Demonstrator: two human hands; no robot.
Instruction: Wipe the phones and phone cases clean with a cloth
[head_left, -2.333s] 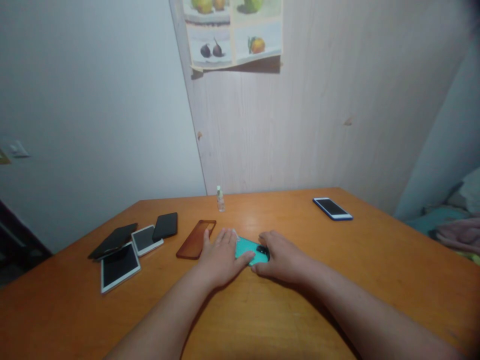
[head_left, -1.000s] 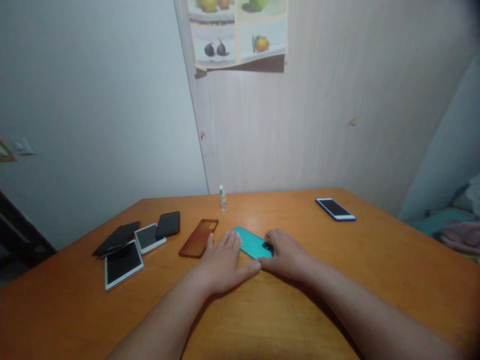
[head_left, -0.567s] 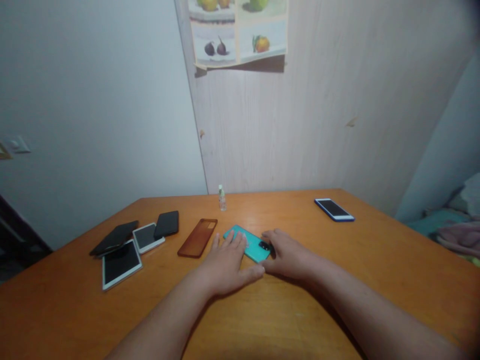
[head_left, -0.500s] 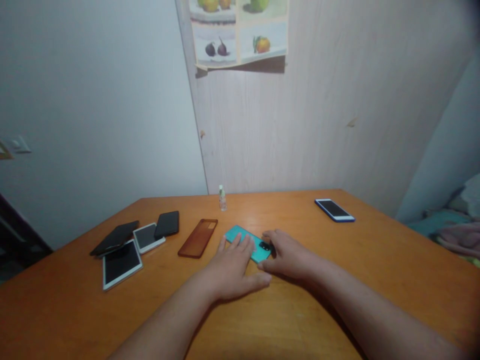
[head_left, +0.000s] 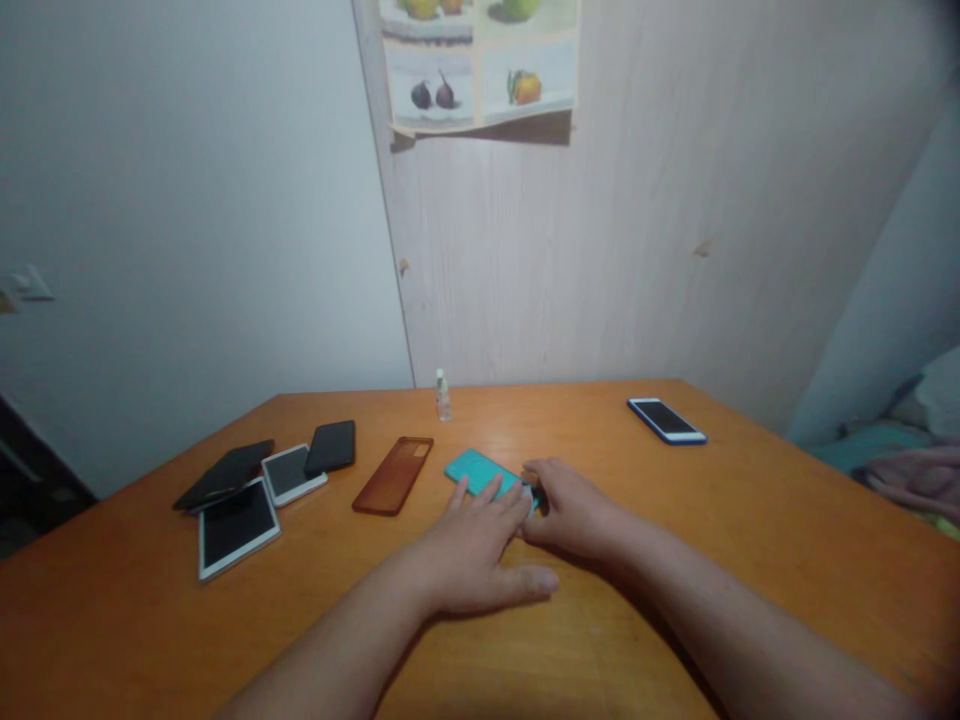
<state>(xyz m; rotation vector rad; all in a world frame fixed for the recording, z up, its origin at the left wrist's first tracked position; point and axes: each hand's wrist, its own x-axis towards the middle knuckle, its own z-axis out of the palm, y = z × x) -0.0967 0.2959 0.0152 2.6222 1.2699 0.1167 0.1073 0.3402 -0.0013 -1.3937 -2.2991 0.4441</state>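
Note:
A turquoise smartphone [head_left: 480, 470] lies back up on the table, its camera end toward the right. My left hand [head_left: 480, 555] rests across it with the fingers spread and the thumb stretched out to the right. At the camera end, my right hand [head_left: 574, 505] grips the phone's edges between thumb and fingers, covering part of the dark camera block. To the left of the phone lies a translucent brown phone case [head_left: 394, 478] with a camera cutout, which neither hand touches.
A small clear bottle [head_left: 442, 397] stands near the back of the wooden table [head_left: 615, 640]. On the left lie a white tablet [head_left: 238, 530], a smaller white device [head_left: 292, 475], a black device [head_left: 331, 446] and a dark case [head_left: 225, 475]. Back right is a blue-edged phone [head_left: 667, 421].
My left hand has slid right and toward me across the turquoise phone, its fingers now nearer the camera end. The right hand keeps its hold there.

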